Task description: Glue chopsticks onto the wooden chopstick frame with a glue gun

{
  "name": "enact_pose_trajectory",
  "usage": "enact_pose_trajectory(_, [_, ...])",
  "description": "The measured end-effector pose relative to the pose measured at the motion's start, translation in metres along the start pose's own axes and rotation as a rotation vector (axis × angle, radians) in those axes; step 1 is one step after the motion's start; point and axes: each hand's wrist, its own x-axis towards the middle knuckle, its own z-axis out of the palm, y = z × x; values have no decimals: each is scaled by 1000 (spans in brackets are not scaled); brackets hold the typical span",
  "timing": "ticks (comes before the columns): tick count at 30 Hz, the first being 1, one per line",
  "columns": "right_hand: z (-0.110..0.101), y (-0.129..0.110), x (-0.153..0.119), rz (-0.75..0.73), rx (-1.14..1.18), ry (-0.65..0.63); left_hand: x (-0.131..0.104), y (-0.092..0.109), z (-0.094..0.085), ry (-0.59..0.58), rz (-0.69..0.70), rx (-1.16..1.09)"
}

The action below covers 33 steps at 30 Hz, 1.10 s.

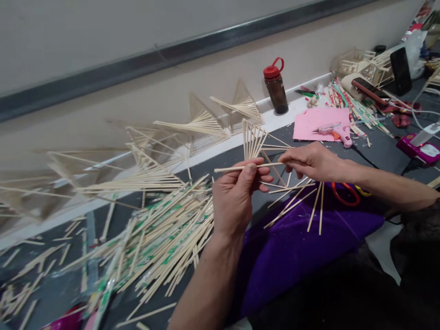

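Note:
A thin wooden stick (227, 169), chopstick-like, lies nearly level between my two hands. My left hand (237, 192) pinches it near the middle, thumb on top. At the stick's right end, the fingertips of my right hand (309, 161) are closed on it. Just behind the hands, a fan of joined sticks (252, 140) stands up from the table; my left fingers overlap its base, and I cannot tell whether they touch. Several loose sticks (292, 206) lie below my right hand, partly over purple cloth (285, 261).
A heap of sticks (172, 238), some in green-printed wrappers, covers the left. Twisted stick structures (137, 181) line the wall. A red-capped bottle (277, 91), a pink glue gun (335, 132) on a pink sheet (305, 121), red-handled scissors (345, 197) and a purple power strip (419, 149) are to the right.

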Motion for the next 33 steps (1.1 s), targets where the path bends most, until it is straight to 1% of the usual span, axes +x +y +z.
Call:
enact_pose_trajectory(3, [-1, -2, -2, -23, -39, 25, 8, 3, 5, -11, 34, -10])
enact_pose_trajectory(5, [-1, -5, -2, 8, 43, 23, 12, 3, 7, -24, 51, -20])
enact_pose_trajectory(7, [0, -6, 0, 93, 213, 20, 15, 2, 8, -38, 60, -32])
enact_pose_trajectory(11, [-1, 2, 7, 346, 623, 4, 22, 1, 6, -51, 38, -94])
enact_pose_trajectory(13, [-4, 12, 11, 415, 742, 66, 27, 2, 3, -27, 19, -142])
enact_pose_trajectory(16, [-9, 25, 12, 448, 778, 256, 34, 3, -2, 36, -14, -225])
enact_pose_trajectory(18, [-9, 28, 12, 450, 757, 318, 38, 2, -4, 49, -45, -265])
enact_pose_trajectory(20, [-6, 26, 13, 430, 730, 317, 39, 0, -4, 39, -69, -271])
enact_pose_trajectory(23, [0, 19, 18, 355, 712, 305, 39, -3, -1, 22, -80, -255])
enact_pose_trajectory(28, [4, 11, 32, 270, 701, 386, 37, -5, 3, 65, -26, -332])
enact_pose_trajectory(31, [6, 6, 44, 236, 689, 436, 38, -3, 3, 100, 21, -347])
enact_pose_trajectory(33, [7, 3, 53, 221, 677, 464, 39, 0, 3, 111, 28, -333])
